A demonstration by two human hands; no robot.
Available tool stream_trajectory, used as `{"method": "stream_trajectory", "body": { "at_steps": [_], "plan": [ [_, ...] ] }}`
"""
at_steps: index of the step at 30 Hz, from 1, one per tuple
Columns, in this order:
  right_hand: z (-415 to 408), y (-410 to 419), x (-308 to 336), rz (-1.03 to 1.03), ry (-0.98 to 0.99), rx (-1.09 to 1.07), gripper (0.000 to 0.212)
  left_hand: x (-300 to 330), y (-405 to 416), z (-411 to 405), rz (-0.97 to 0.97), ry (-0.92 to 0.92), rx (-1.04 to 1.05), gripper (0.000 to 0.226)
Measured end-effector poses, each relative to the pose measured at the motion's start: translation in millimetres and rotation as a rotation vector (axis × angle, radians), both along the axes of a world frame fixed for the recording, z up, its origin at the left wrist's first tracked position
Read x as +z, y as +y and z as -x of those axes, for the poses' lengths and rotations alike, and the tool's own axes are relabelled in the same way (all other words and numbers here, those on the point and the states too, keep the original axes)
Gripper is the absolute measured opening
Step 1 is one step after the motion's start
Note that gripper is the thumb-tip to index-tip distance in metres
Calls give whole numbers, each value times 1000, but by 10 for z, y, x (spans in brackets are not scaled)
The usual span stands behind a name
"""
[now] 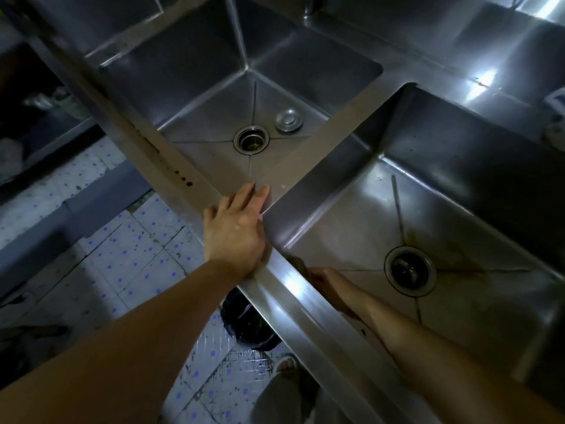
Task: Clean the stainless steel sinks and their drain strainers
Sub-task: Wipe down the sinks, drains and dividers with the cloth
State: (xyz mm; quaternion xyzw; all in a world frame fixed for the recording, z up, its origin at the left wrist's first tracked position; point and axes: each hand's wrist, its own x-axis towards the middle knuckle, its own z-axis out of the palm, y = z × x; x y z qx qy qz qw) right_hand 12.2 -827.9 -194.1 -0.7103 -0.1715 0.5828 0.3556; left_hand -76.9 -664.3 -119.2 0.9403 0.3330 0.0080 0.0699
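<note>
Two stainless steel sinks lie side by side. The left sink (214,87) has an open drain (251,139), and a round metal drain strainer (287,119) lies on the sink floor beside it. The right sink (458,209) has a dark strainer (409,269) seated in its drain, with brownish stains around it. My left hand (235,228) rests flat, fingers straight, on the front rim where the divider between the sinks meets it. My right hand (321,280) reaches down inside the right sink against its near wall. The rim hides its fingers, so any grip is unseen.
A black bucket (247,322) stands on the tiled floor (122,255) under the front rim. My sandalled foot (286,365) is below it. A white object (555,117) sits on the back ledge at the right edge. A low shelf (39,123) holds clutter at the left.
</note>
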Motion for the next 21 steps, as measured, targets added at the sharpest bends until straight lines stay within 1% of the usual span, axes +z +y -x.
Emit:
{"method": "stream_trajectory", "body": {
  "at_steps": [2,4,5,6,7,8,9,10,11,12,15,18,21],
  "plan": [
    [7,-73,-152,41,-11,20,32,14,0,-3,-5,-10,-2,50],
    [15,-86,-225,72,80,-34,30,43,-2,5,-7,-9,2,50],
    [-6,-107,-251,80,87,-4,29,62,-21,-6,2,-5,11,53],
    [-20,-120,-264,62,113,20,31,93,-30,-16,15,-2,17,58],
    [-48,-141,-223,55,131,7,39,108,-50,-19,25,8,19,63],
    [-69,-188,-169,15,186,-16,44,116,-63,-20,22,34,18,64],
    [-95,-220,-123,-22,239,-36,38,111,-64,-22,14,72,14,66],
    [-105,-267,-30,-63,247,-31,27,112,-71,-34,-3,121,20,73],
    [-116,-347,43,-118,250,-27,22,123,-97,-45,-16,164,34,80],
    [-134,-416,155,-144,251,-10,22,139,-126,-55,-17,178,57,81],
    [-193,-645,491,-227,339,16,20,218,-372,-51,5,64,90,63],
    [-256,-815,713,-316,418,41,20,224,-767,-7,6,-8,20,53],
    [-219,-856,646,-299,340,38,11,157,-1084,26,46,24,13,44]
  ]
}}
